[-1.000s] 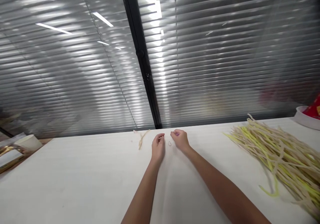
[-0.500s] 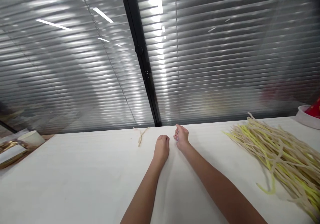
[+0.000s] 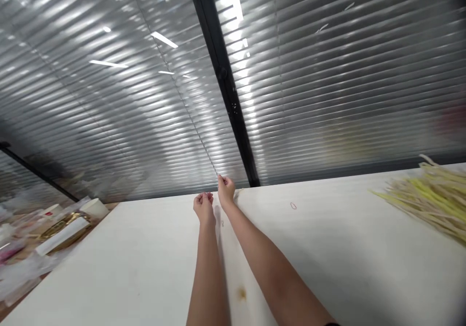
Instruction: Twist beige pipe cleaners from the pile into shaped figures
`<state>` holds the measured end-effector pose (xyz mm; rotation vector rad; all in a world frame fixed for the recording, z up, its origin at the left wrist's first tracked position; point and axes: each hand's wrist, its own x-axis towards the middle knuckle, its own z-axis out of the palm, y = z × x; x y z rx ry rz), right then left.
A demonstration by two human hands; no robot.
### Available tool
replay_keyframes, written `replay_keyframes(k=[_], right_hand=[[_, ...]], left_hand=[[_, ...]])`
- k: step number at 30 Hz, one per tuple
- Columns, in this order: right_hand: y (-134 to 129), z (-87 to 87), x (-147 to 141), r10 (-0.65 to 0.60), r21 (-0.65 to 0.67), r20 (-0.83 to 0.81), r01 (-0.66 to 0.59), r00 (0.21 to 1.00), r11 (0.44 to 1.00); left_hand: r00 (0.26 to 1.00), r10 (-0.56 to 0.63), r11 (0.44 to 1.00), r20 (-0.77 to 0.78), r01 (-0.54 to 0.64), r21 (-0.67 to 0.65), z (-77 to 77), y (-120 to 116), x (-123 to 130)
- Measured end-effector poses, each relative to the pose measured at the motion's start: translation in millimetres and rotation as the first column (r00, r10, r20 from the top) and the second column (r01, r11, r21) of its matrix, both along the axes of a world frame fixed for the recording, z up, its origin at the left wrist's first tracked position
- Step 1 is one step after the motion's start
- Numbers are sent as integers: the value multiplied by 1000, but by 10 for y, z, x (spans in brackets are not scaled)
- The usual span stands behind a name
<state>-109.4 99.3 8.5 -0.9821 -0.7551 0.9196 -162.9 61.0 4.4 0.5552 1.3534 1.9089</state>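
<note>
My left hand [image 3: 204,207] is just above the white table near its back edge, fingers curled in and thumb against them. Close beside it on the right, my right hand [image 3: 226,189] is closed in a pinch, a little higher. Whatever either hand holds is too small or hidden to make out. Behind my right wrist shows the tip of a beige strand [image 3: 239,191], the rest covered. A thin reddish loop [image 3: 293,205] lies on the table to the right of my hands.
A pile of beige and yellow strands [image 3: 429,195] lies on the white table [image 3: 145,268] at the right. Clear plastic bags, a white cup [image 3: 94,208] and a gold item [image 3: 65,224] crowd the left. Glass with blinds [image 3: 327,73] and a black post [image 3: 233,88] stand behind.
The view has turned left, so the strand pile sits farther right. Both hands have moved left to the beige strand, which my right wrist now partly covers. The reddish loop has come into sight.
</note>
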Motion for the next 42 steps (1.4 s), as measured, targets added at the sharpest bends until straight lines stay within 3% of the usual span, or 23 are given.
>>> replay_keyframes(k=[3, 7, 13, 18, 23, 26, 29, 31, 33, 35, 37, 39, 42], right_hand=[[-38, -82, -73, 68, 4, 245, -71, 967, 997], [-157, -128, -68, 220, -93, 479, -201, 850, 975], [-179, -189, -134, 194, -15, 628, -237, 753, 971], [-221, -231, -126, 194, 35, 686, -298, 701, 954], [-255, -210, -86, 256, 2, 647, -337, 718, 941], [-195, -138, -32, 341, -88, 613, -368, 713, 926], [-104, 40, 91, 487, -194, 545, -463, 682, 865], [-83, 231, 233, 549, -194, 478, -528, 686, 827], [-124, 453, 449, 545, -134, 412, -543, 730, 829], [-219, 654, 760, 512, -24, 402, -551, 759, 834], [-338, 781, 1163, 528, -10, 441, -584, 726, 812], [-454, 810, 1618, 623, -219, 520, -613, 585, 759], [-608, 715, 2240, 649, -533, 626, -371, 432, 761]], left_hand=[[1000, -4, 1000, -28, 5, 19, -121, 28, -5], [995, -46, 998, -83, 50, 45, -161, -29, 27], [997, -62, 998, 50, 62, -2, -96, -80, -30], [997, -39, 998, 69, 35, 52, -201, -32, -105], [999, -42, 994, 30, 39, 102, -199, -40, -128], [994, -36, 993, -103, 47, 104, -124, -97, -128], [930, -49, 999, -363, 51, -2, -67, -157, -174], [852, -88, 996, -516, 61, -68, -32, -184, -236], [778, -150, 988, -611, 99, -116, 29, -209, -304], [716, -225, 973, -661, 131, -189, 130, -247, -362], [665, -320, 944, -675, 166, -285, 260, -305, -402], [614, -442, 892, -654, 226, -391, 392, -375, -427], [541, -652, 740, -531, 302, -600, 531, -469, -447]])
